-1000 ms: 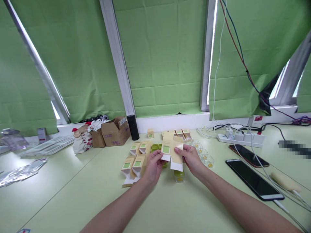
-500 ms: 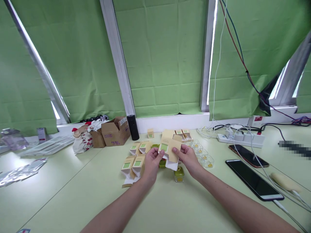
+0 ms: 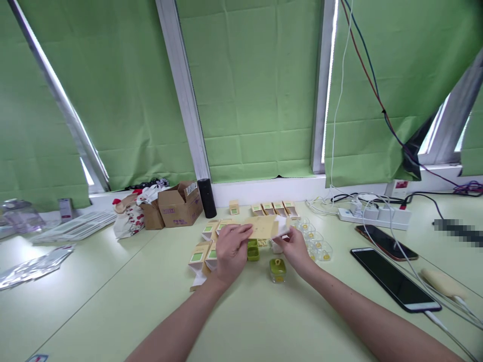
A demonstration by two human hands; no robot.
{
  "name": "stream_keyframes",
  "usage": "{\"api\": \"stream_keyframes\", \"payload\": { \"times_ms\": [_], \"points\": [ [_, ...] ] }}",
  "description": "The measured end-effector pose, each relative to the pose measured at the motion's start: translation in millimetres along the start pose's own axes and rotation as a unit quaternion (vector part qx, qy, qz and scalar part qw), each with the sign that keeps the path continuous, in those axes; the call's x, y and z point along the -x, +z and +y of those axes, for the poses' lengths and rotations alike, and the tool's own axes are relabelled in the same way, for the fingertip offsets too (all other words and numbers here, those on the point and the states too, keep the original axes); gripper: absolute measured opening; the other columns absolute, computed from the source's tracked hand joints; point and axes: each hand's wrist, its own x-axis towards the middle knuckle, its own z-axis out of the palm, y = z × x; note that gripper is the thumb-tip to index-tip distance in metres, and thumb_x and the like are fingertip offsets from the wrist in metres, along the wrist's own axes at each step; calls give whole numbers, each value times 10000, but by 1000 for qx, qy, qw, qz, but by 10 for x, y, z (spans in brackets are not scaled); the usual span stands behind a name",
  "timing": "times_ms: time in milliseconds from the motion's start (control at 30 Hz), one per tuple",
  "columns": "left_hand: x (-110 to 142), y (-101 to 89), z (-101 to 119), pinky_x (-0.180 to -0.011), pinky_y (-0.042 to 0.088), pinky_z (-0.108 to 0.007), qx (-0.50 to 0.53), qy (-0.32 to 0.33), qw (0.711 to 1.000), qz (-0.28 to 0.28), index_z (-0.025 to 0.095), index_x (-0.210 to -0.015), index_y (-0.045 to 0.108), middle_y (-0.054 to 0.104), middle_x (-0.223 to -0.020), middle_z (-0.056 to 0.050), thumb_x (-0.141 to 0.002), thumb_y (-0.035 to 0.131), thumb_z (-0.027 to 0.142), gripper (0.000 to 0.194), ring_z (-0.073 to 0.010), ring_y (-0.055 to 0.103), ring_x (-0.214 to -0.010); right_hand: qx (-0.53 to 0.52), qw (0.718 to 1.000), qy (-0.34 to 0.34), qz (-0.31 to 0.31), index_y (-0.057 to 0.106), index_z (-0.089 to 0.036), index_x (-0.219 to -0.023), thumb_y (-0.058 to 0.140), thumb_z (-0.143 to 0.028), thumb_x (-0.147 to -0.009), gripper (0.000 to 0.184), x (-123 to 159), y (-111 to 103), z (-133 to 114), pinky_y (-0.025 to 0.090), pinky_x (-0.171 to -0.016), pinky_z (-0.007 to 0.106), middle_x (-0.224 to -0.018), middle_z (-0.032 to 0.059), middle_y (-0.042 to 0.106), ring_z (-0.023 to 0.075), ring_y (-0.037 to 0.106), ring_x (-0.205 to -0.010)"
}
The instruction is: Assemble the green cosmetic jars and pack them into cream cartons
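Observation:
Between my two hands is a kraft-coloured carton (image 3: 260, 227), turned on its side, its white flaps at the right end. My left hand (image 3: 232, 249) grips the carton's left end, fingers bent over it. At the flap end, my right hand (image 3: 296, 250) pinches the carton. Just below stands a small clear jar with a green lid (image 3: 278, 268). Green lids (image 3: 253, 251) lie under the carton, partly hidden. Left of my left hand are several open cartons with green windows (image 3: 196, 257). Several clear cups (image 3: 319, 246) are grouped right of my right hand.
More cartons (image 3: 273, 208) stand in a row behind, with one small box (image 3: 234, 206) apart. A cardboard box (image 3: 180, 205) and black cylinder (image 3: 207, 198) sit back left. Right are two phones (image 3: 394, 279), a power strip (image 3: 373, 216) and trailing cables.
The carton has been turned from its windowed front facing me to lying sideways, flaps to the right. My left hand has rolled over it, and my right hand has shifted to the flaps.

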Motion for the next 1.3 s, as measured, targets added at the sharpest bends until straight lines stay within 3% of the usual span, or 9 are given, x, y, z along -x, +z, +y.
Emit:
{"api": "stream_keyframes", "payload": {
  "times_ms": [167, 400, 567, 667, 733, 833, 967, 1100, 1300],
  "points": [
    [-24, -90, -11, -985, 415, -560, -45, 21, 997, -64, 374, -862, 822, 835, -952, -62, -805, 814, 385, 59, -326, 701, -915, -86, 995, -19, -44, 789, -234, -974, 868, -380, -683, 335, 14, 6, 66, 606, -829, 420, -1028, 73, 815, 328, 748, -959],
    [-22, -111, 34, -994, 370, -537, -30, -11, 997, -70, 377, -816, 810, 834, -953, -62, -784, 839, 429, 68, -315, 695, -889, -130, 990, 16, -45, 798, -227, -933, 902, -429, -634, 376, -8, 17, 144, 603, -816, 422, -1014, 75, 816, 325, 756, -920],
    [-7, -91, -17, -986, 380, -524, -71, 33, 995, -60, 383, -878, 824, 835, -985, -55, -811, 818, 345, 77, -311, 696, -904, -59, 998, -2, -22, 780, -220, -945, 853, -383, -671, 327, 4, -12, 102, 564, -748, 387, -969, 76, 804, 296, 719, -843],
    [-48, -50, -76, -971, 420, -502, -97, 51, 994, -17, 349, -940, 831, 831, -994, -60, -843, 783, 304, 117, -305, 684, -946, 28, 999, 1, 18, 767, -217, -874, 793, -384, -724, 226, -8, -27, 66, 504, -686, 352, -855, 72, 777, 251, 654, -750],
    [-120, -26, -121, -922, 478, -456, -85, 8, 996, 35, 307, -954, 831, 820, -962, -66, -853, 776, 327, 117, -286, 679, -932, 50, 999, -7, 20, 754, -219, -846, 754, -400, -767, 197, -12, -32, 44, 474, -676, 342, -809, 61, 750, 225, 610, -714],
    [-295, -24, -223, -761, 532, -347, -53, -139, 984, 98, 224, -908, 810, 784, -871, -62, -825, 798, 433, 226, -225, 671, -786, 52, 998, -16, -4, 741, -222, -875, 729, -412, -807, 202, 10, -40, 12, 462, -682, 338, -826, 52, 739, 208, 584, -715],
    [-570, -30, -495, -647, 553, -279, -68, -294, 951, 62, 164, -884, 742, 778, -842, -72, -832, 747, 528, 367, -196, 712, -731, 75, 997, -20, -25, 729, -219, -903, 703, -406, -835, 200, 74, -70, -9, 444, -676, 337, -848, 54, 743, 206, 577, -726],
    [-782, 80, -892, -555, 553, -265, -95, -351, 931, 23, 143, -854, 703, 773, -755, -92, -854, 716, 531, 388, -208, 747, -649, 75, 996, -12, -39, 722, -221, -907, 691, -396, -843, 189, 115, -97, -7, 430, -662, 332, -842, 51, 745, 199, 565, -704],
    [-1013, 338, -1369, -698, 585, -312, -198, -398, 894, -63, 169, -768, 727, 736, -574, -69, -862, 731, 454, 300, -246, 772, -633, 66, 997, -10, -50, 724, -223, -934, 682, -415, -847, 215, 129, -111, -21, 443, -678, 343, -842, 55, 748, 213, 595, -720]
  ]
}}
